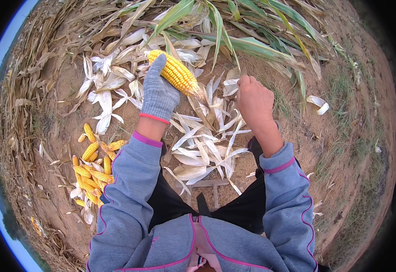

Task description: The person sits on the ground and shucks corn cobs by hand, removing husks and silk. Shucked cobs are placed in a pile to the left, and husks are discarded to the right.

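Note:
My left hand point(160, 88), in a grey knit glove with a red cuff edge, grips a bare yellow corn cob point(176, 73). The thumb lies along the kernels, and the narrow end tilts down to the right. My right hand point(255, 98) is ungloved, with its fingers curled closed. A scrap of dry husk point(231, 86) shows right beside those fingertips; I cannot tell whether they pinch it. Below and between both hands, pale stripped husks point(198, 156) form a loose heap on the soil between my feet.
Husked cobs point(91, 178) are piled on the ground by my left forearm. Cut corn stalks with green leaves point(252, 46) lie across the far side. More dry husks point(108, 102) litter the left. A frame of thin bars point(215, 183) shows between my legs. Grass point(334, 129) grows at right.

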`<state>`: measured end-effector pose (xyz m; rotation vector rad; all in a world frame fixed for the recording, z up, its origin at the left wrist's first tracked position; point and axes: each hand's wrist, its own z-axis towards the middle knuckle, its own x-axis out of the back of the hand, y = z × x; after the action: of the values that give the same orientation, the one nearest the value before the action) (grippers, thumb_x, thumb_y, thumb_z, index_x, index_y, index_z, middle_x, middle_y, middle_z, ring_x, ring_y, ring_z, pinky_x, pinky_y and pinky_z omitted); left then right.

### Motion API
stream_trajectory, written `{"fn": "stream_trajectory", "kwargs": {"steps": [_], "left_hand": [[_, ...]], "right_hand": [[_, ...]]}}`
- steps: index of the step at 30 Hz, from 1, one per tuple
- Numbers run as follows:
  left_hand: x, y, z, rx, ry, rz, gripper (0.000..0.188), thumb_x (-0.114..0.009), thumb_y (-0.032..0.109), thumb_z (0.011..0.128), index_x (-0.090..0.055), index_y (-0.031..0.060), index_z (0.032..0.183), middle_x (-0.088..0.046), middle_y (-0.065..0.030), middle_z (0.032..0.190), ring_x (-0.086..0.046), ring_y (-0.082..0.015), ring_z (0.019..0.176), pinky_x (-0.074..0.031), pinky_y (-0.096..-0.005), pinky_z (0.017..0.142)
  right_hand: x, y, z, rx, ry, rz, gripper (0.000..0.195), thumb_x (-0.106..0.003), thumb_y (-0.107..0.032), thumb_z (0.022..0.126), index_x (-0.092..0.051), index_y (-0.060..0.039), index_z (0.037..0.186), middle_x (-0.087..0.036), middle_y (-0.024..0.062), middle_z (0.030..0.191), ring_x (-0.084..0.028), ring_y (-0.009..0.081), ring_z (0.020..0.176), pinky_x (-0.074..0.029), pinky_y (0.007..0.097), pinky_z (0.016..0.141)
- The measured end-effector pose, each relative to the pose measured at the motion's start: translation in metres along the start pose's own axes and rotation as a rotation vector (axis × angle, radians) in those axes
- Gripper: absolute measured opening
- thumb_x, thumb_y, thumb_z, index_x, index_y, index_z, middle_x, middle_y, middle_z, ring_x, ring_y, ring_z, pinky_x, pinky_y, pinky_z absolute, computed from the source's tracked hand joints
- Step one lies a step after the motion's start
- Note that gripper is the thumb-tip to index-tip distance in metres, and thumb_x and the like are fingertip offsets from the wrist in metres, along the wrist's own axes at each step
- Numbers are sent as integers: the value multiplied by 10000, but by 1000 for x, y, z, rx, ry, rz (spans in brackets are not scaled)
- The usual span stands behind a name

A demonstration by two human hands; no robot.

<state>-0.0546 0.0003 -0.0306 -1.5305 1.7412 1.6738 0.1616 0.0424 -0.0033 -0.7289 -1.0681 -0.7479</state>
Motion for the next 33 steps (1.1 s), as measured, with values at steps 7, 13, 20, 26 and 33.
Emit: {"fn": "stream_trajectory", "kwargs": {"steps": [7, 13, 20, 26, 33], "left_hand": [[-6, 1, -3, 54, 23, -50, 488, -629, 362, 801, -420, 102, 1157, -485, -166, 1051, -520, -350, 953, -431, -525, 877], [-16, 3, -13, 79, 27, -72, 409, -624, 378, 814, -474, 85, 1057, -532, -151, 922, -551, -319, 872, -480, -488, 829], [-18, -4, -12, 64, 96, 33, 360, -639, 317, 817, -509, 85, 1059, -538, -133, 866, -562, -289, 794, -519, -439, 745], [-4, -1, -3, 165, -56, -67, 391, -607, 340, 823, -496, 65, 1077, -577, -148, 887, -595, -278, 721, -533, -376, 620], [-16, 4, -12, 150, -89, -106, 421, -569, 373, 836, -488, 46, 1088, -586, -183, 895, -598, -277, 723, -535, -375, 640]], "right_hand": [[9, -10, 4, -121, -523, 839, 350, -554, -345, 859, -609, -4, 808, -590, 119, 689, -599, 229, 689, -468, 362, 640], [15, -37, -9, -64, -491, 1033, 226, -643, -207, 827, -597, 10, 872, -618, 65, 731, -555, 94, 642, -457, 259, 585], [12, -42, -17, 379, -67, 523, 129, -626, -135, 763, -538, -55, 812, -570, 65, 729, -590, 217, 635, -467, 329, 535], [8, -28, -8, 296, -41, 186, 76, -549, -98, 748, -498, -78, 800, -538, 69, 731, -584, 234, 678, -480, 355, 571], [2, -4, -14, 96, -250, 81, 162, -527, -155, 817, -573, -46, 928, -566, 126, 801, -601, 245, 776, -490, 349, 642]]}}
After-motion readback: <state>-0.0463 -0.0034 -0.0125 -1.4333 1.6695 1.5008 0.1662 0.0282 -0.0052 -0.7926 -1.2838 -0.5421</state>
